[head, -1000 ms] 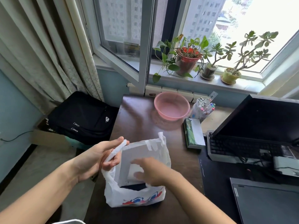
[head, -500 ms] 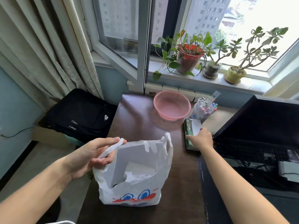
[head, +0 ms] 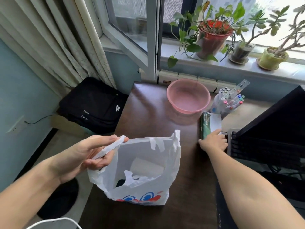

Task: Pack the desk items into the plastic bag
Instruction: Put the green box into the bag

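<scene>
The left hand (head: 85, 156) is pinching a handle of the plastic bag (head: 140, 169), fingers clamped, mouth open on the tabletop (head: 148, 113). A white item is sitting inside. The right hand (head: 213, 142) is closing around the green box (head: 206, 125); markers (head: 229, 100) are waiting.

Dark wooden desk (head: 148, 116) carries plastic bag (head: 145, 189), pink basin (head: 188, 98), green-spined book (head: 208, 125).

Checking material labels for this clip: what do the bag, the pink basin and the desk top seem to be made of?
Plastic bag: thin, translucent white film; it crumples, and items show through.
Pink basin: seemingly moulded plastic, smooth, slightly glossy, with a rolled rim.
Desk: dark brown, semi-gloss and mirroring the window light; wood or laminate, cannot tell which.
The left hand holds a bag handle.
</scene>
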Available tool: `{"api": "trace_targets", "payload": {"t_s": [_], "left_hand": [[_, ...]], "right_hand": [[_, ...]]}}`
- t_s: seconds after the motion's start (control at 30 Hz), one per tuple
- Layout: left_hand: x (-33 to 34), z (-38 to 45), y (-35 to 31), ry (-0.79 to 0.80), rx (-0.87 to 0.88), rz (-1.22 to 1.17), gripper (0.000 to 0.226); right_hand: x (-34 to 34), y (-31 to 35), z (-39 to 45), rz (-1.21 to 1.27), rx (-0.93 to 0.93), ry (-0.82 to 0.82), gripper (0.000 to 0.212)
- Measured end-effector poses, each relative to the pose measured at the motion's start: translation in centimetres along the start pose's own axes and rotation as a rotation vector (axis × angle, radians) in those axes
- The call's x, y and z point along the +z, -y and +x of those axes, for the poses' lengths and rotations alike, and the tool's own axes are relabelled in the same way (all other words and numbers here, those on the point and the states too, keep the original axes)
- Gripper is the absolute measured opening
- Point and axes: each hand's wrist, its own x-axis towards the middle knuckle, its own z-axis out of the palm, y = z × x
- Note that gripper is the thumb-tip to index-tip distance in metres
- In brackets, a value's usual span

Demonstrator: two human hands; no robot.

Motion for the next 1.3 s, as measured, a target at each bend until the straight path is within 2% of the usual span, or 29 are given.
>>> {"api": "trace_targets", "payload": {"t_s": [0.17,0.27,0.3,0.47,0.57,0.6,0.7,0.73,0.87,0.97,1.03,1.13,1.3], "left_hand": [[-0.1,0.4,0.1,-0.007,-0.018,0.008,0.058],[-0.3,0.5,0.3,-0.004,-0.006,0.01,0.06],[-0.3,0.4,0.3,-0.007,-0.008,0.002,0.064],[-0.7,0.2,0.6,0.008,-0.017,-0.013,0.071],[-0.8,0.3,1.0,0.013,-0.025,-0.031,0.073],[-0.9,0.4,1.1,0.007,-0.037,-0.057,0.074],[-0.7,0.5,1.1,0.005,-0.043,-0.098,0.083],[-0.6,0.5,1.1,0.007,-0.036,-0.109,0.086],[-0.8,0.9,1.3,0.014,-0.014,-0.164,0.098],[-1.1,1.1,1.5,0.057,-0.001,-0.186,0.109],[-1.3,0.8,1.5,0.095,0.02,-0.178,0.113],[-1.8,0.6,1.8,0.07,0.028,-0.17,0.112],[-3.1,0.3,2.2,0.021,0.057,-0.231,0.118]], "right_hand": [[-0.3,0.0,0.2,0.114,0.15,0.081,0.116],[0.1,-0.6,-0.2,0.209,0.15,0.205,0.119],[0.0,-0.8,-0.6,0.252,0.117,0.24,0.113],[-2.9,-1.3,-4.5,0.604,-0.023,0.347,0.046],[-6.0,-0.7,-7.6,0.935,-0.188,0.455,0.013],[-7.2,-0.5,-8.9,1.038,-0.251,0.483,0.015],[-10.9,0.4,-13.0,1.264,-0.475,0.528,0.053],[-12.0,0.9,-14.5,1.297,-0.558,0.529,0.057],[-14.6,3.3,-20.2,1.281,-0.819,0.459,0.049],[-13.5,5.0,-23.5,1.2,-0.871,0.468,0.051],[-11.4,6.0,-24.9,1.056,-0.876,0.482,0.055],[-7.8,6.8,-25.1,0.86,-0.87,0.476,0.066],[-4.3,5.7,-24.7,0.428,-0.957,0.248,0.056]]}}
